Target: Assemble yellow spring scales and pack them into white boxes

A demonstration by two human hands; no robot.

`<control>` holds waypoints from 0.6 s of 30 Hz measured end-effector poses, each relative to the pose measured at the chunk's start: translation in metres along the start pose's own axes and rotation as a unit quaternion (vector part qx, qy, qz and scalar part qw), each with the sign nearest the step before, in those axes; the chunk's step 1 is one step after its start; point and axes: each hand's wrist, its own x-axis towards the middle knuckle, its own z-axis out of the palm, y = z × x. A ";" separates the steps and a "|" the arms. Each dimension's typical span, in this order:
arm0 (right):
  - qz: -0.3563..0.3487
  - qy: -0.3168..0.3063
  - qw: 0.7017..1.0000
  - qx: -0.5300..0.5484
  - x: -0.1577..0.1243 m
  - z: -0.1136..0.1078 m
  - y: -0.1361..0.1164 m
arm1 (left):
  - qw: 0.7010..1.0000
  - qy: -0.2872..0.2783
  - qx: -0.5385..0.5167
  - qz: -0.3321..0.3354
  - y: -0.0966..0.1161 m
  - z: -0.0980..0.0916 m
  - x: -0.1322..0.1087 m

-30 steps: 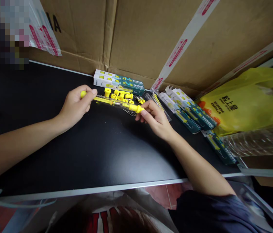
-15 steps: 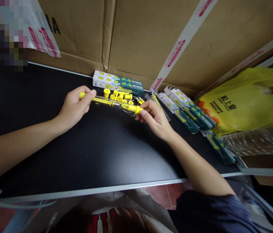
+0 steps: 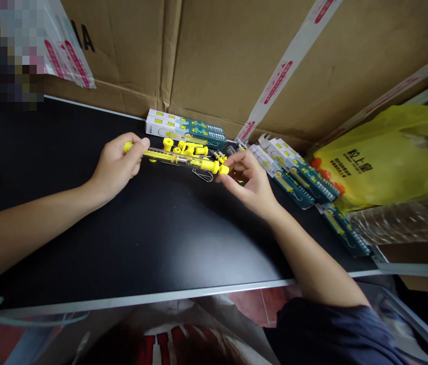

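Black desk [image 3: 160,243] backed by cardboard boxes [image 3: 236,56], and right in the middle the left hand [image 3: 117,165] pinches the yellow-capped end of a clear tube [image 3: 176,158], held level just above the surface, while the right hand [image 3: 249,185] nips a small yellow cap [image 3: 224,170] at the tube's other end, thumb and forefinger closed on it, so each end is steadied. Loose yellow parts [image 3: 187,148] sit at twelve o'clock within easy reach, printed packs [image 3: 185,129] behind them, more packs [image 3: 297,175] and a yellow bag [image 3: 388,157] out at three o'clock.
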 end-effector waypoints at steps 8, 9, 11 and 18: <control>-0.002 -0.010 1.000 -0.011 0.000 0.001 0.001 | 1.000 -0.015 0.002 0.002 0.000 -0.001 -0.001; -0.003 -0.009 1.000 -0.012 0.000 0.001 0.002 | 1.000 -0.015 0.004 0.003 -0.001 -0.001 -0.001; -0.004 -0.007 1.000 -0.012 0.000 0.001 0.002 | 1.000 -0.016 0.009 0.007 -0.002 -0.002 0.000; -0.019 -0.015 0.999 -0.024 0.000 0.001 0.002 | 1.000 -0.019 0.019 0.016 -0.003 -0.002 0.000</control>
